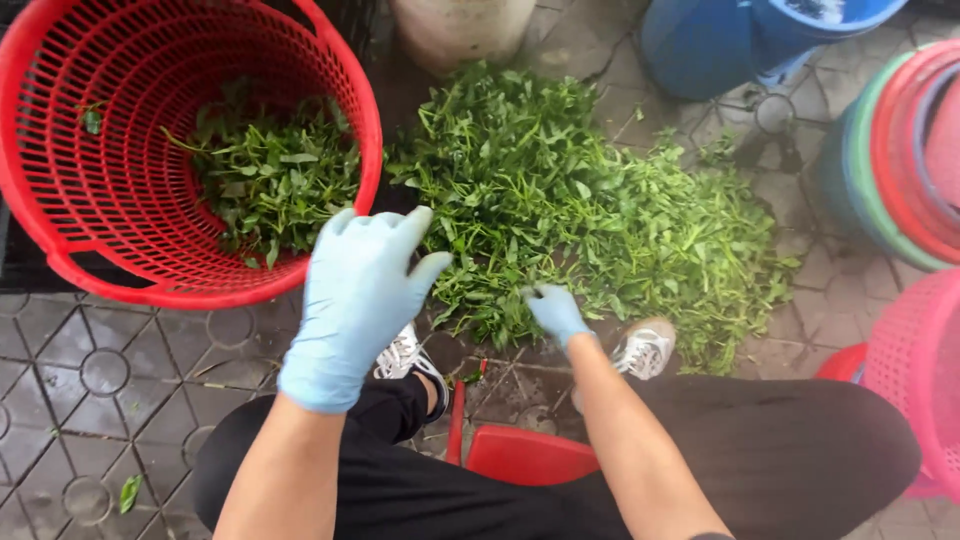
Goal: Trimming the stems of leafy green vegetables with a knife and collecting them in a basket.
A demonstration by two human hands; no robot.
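The left hand [362,290], in a pale blue glove, is nearest the camera: its fingers are spread loosely and hold nothing, hovering by the rim of the red basket [60,230], which is tipped toward the person and has green leaves [275,180] inside. The right hand [556,313], gloved too, reaches down with fingers closed at the near edge of the pile of leaves [590,210] on the paved floor [90,370]; whether it grips any I cannot tell. White shoes [645,350] rest below, a red stool [525,455] between the knees.
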